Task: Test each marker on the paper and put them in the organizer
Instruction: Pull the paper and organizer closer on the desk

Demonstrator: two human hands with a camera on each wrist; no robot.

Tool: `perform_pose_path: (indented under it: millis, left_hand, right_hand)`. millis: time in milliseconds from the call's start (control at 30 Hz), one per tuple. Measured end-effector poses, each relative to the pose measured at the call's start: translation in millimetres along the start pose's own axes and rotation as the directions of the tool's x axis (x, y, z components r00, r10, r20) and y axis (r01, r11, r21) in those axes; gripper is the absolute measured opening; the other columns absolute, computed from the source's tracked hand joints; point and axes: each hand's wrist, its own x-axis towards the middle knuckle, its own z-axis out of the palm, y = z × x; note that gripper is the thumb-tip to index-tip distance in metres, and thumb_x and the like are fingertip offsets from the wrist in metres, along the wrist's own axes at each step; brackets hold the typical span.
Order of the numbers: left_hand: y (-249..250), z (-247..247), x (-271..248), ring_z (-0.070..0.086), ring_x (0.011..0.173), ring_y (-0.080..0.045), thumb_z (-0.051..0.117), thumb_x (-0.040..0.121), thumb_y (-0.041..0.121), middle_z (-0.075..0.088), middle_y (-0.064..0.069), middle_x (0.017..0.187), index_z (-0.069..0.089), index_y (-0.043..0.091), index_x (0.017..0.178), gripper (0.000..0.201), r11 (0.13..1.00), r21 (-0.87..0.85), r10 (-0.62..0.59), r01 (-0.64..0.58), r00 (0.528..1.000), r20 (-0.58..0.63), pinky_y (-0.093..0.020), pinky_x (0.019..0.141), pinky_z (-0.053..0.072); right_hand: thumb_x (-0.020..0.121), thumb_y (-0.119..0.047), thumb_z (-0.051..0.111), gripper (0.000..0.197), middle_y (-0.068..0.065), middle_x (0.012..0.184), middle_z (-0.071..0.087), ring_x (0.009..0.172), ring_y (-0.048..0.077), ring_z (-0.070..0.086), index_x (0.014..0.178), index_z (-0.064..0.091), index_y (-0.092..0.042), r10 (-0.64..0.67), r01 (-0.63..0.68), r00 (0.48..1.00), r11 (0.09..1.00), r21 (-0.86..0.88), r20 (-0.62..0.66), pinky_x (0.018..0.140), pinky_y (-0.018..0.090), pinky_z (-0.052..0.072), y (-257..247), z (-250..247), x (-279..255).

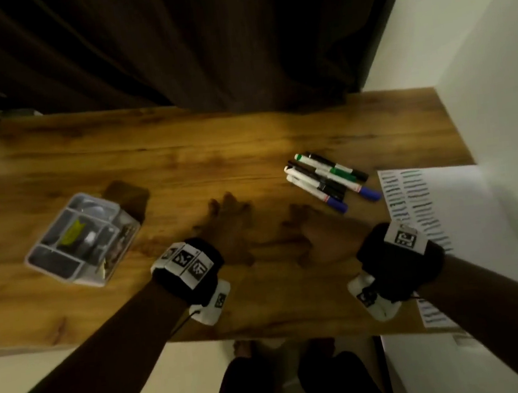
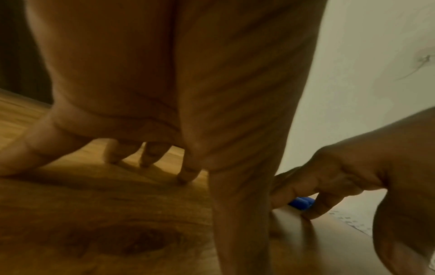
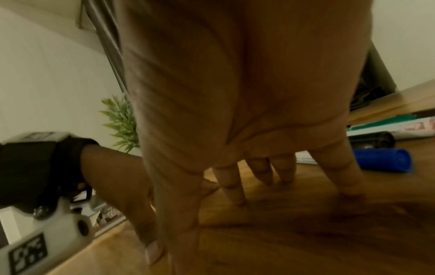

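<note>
Both hands, left hand and right hand, rest open and empty on the worktop; markers at two o'clock await testing, organizer at ten.

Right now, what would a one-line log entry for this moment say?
left hand: open, fingertips on table | right hand: open, on table | markers: piled, untouched | organizer: left | paper: right
</note>
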Motion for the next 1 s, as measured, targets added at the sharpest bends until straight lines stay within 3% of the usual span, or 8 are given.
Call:
perform_pose_path:
  millis: [67,200,300,400,567,700,767,1000]
  left_hand:
    - [-0.3,3.5,-0.9,-0.009,0.151,-0.047,0.068,0.048,0.08,-0.007,-0.018,0.167,-0.003,0.031,0.156,0.138,1.0,-0.007,-0.025,0.025,1.0,-0.009,-0.07,0.115,0.019]
    - [8.2,-10.3,-13.1,0.006,0.151,-0.045,0.076,0.068,0.07,0.006,-0.024,0.164,0.001,0.016,0.161,0.131,1.0,0.012,-0.009,0.009,0.999,-0.038,-0.057,0.121,0.015]
    - [7.1,-3.0,-17.1,0.023,0.148,-0.039,0.076,0.072,0.066,0.021,-0.022,0.162,0.011,0.017,0.161,0.12,1.0,0.01,-0.022,0.023,0.992,-0.128,-0.047,0.118,0.029]
    - [11.7,4.5,-31.2,0.036,0.145,-0.029,0.072,0.076,0.067,0.035,-0.006,0.16,0.028,0.022,0.158,0.104,0.998,0.019,-0.055,0.06,0.978,-0.203,-0.041,0.116,0.035]
    - [39.0,25.7,-77.7,0.058,0.117,-0.022,0.078,0.065,0.071,0.062,0.004,0.133,0.059,0.025,0.133,0.084,0.996,0.02,-0.082,0.088,0.977,-0.195,-0.046,0.104,0.048]
    - [60.5,61.4,-114.0,0.057,0.105,-0.02,0.072,0.075,0.069,0.062,0.003,0.123,0.059,0.022,0.122,0.068,0.993,0.107,-0.022,0.043,0.982,-0.189,-0.036,0.095,0.046]
    - [59.7,73.8,-123.1,0.059,0.107,-0.022,0.066,0.076,0.072,0.063,0.002,0.124,0.058,0.023,0.126,0.07,0.993,0.109,-0.021,0.051,0.966,-0.257,-0.04,0.097,0.049]
    - [62.1,98.0,-113.6,0.051,0.127,-0.027,0.06,0.077,0.076,0.048,-0.008,0.148,0.048,0.018,0.141,0.087,0.995,-0.097,-0.038,0.004,0.934,-0.356,-0.042,0.107,0.043]
  right_hand:
    - [0.095,-0.043,0.068,0.074,0.018,0.164,0.033,0.148,0.033,0.035,0.155,0.04,-0.01,0.001,-0.001,1.0,1.0,0.007,0.002,0.119,0.043,0.033,0.2,-2.0,-1.2]
    - [0.094,-0.057,0.062,0.089,0.009,0.174,0.003,0.159,0.027,0.012,0.164,0.018,-0.024,0.042,-0.037,0.996,0.997,-0.063,0.074,0.124,0.037,0.021,-5.6,-10.1,-5.1]
    - [0.093,-0.057,0.064,0.086,0.005,0.168,0.027,0.149,0.026,0.036,0.162,0.028,-0.019,0.086,-0.081,0.996,0.984,-0.158,0.025,0.117,0.034,0.036,-15.8,-2.7,-10.7]
    - [0.091,-0.05,0.069,0.058,0.0,0.125,0.065,0.107,0.02,0.061,0.14,0.061,-0.019,0.087,-0.09,0.996,0.978,-0.189,-0.027,0.094,0.032,0.051,-29.1,6.8,-13.0]
    - [0.083,-0.053,0.078,0.033,-0.001,0.106,0.071,0.094,0.018,0.065,0.097,0.071,-0.024,0.231,-0.235,0.969,0.971,-0.044,-0.088,0.084,0.036,0.055,-49.7,46.6,-43.4]
    - [0.077,-0.072,0.071,0.08,0.0,0.15,0.054,0.132,0.025,0.055,0.139,0.061,-0.023,0.197,-0.232,0.962,0.954,-0.188,-0.187,0.112,0.044,0.045,-65.6,93.0,-77.6]
    - [0.073,-0.078,0.068,0.095,0.001,0.153,0.049,0.134,0.027,0.051,0.149,0.05,-0.024,0.179,-0.25,0.938,0.942,-0.222,-0.297,0.112,0.047,0.044,-65.1,114.2,-80.8]
    - [0.077,-0.071,0.07,0.07,-0.004,0.132,0.066,0.114,0.016,0.061,0.133,0.063,-0.029,0.052,-0.063,0.821,0.998,0.001,-0.569,0.1,0.038,0.052,-45.0,170.5,-97.4]
